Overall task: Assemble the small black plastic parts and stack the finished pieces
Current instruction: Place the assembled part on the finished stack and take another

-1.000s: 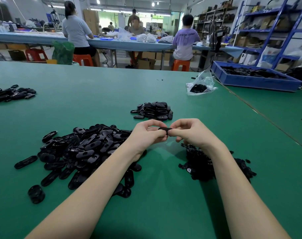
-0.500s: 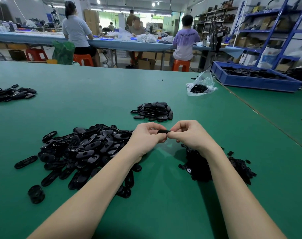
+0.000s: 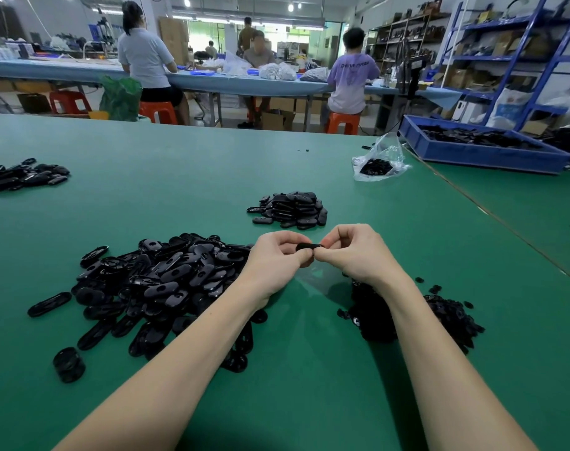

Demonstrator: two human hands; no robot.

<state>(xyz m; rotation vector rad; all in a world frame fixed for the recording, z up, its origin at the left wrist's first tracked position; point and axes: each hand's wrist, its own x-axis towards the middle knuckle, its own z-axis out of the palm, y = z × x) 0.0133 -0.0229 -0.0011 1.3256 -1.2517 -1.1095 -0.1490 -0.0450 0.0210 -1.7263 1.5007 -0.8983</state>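
A small black plastic part [image 3: 308, 246] is held above the middle of a green table [image 3: 179, 177], pinched between two bare hands that meet fingertip to fingertip. The left hand [image 3: 277, 260] curls its fingers around the part's left end, and the right hand [image 3: 352, 252] curls around its right end, so only a short dark strip shows between them. Both forearms reach in from the near edge of the table.

Under and to the left of the left hand lies a large loose pile of oval black pieces [image 3: 153, 284], spreading toward the near left corner, with a few strays at its edge. Under the right wrist sits a darker heap of tiny black bits [image 3: 446, 317], partly hidden by the arm. Just beyond the hands, toward the far edge, is a smaller, tidier pile of black ovals [image 3: 291, 209]. Another small pile [image 3: 23, 175] lies at the left edge.

Toward the far right of the table, a clear plastic bag [image 3: 379, 159] holds more black bits. Beside it, on the neighbouring table to the right, a blue tray [image 3: 479, 153] holds dark parts.

In the background, people sit on orange stools [image 3: 342, 122] at a long blue workbench [image 3: 81, 68], and blue shelving [image 3: 518, 56] stands on the right.
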